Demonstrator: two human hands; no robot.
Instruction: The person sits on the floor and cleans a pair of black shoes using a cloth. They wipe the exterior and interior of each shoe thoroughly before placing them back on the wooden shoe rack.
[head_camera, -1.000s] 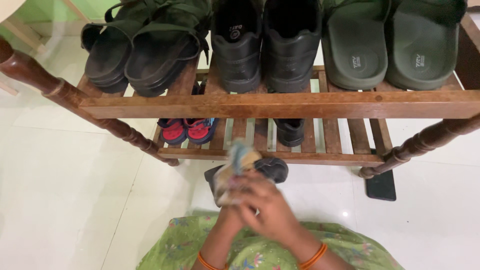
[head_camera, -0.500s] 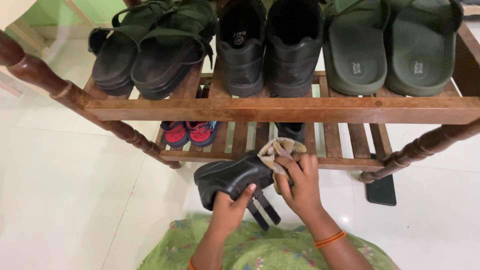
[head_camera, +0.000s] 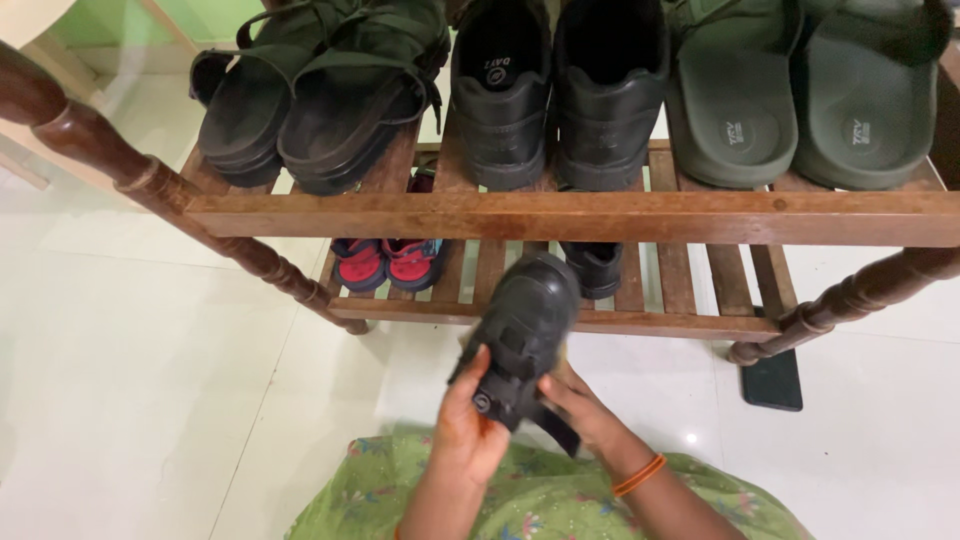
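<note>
Holding a small black shoe (head_camera: 524, 335) between them, both hands sit low in the view, just above the lap of a green flowered garment (head_camera: 540, 495). The left hand (head_camera: 468, 430) cups the shoe's heel end from the left, thumb up along the side and fingers curled under and closed on it. The right hand (head_camera: 583, 410), with an orange bangle (head_camera: 640, 475) on its wrist, presses against the shoe from the lower right; its fingers are mostly hidden behind the shoe and its loose strap (head_camera: 552, 428), which hangs down between the two hands. The shoe rises up and away from the grip, its rounded toe pointing toward the rack and reaching over the front edge of the lower shelf. Beyond the hands, on the white tiled floor (head_camera: 150, 380), stands a dark wooden shoe rack (head_camera: 560, 215). A dark flat phone (head_camera: 772, 378) lies on the floor by the rack's right leg. On the lower shelf rest a pair of little red and blue shoes (head_camera: 385, 262) at the left and a second small black shoe (head_camera: 595, 268) just behind the held one. Farthest off, the top shelf carries black strapped sandals (head_camera: 320, 100), black shoes (head_camera: 555, 90) and green slides (head_camera: 800, 100).
</note>
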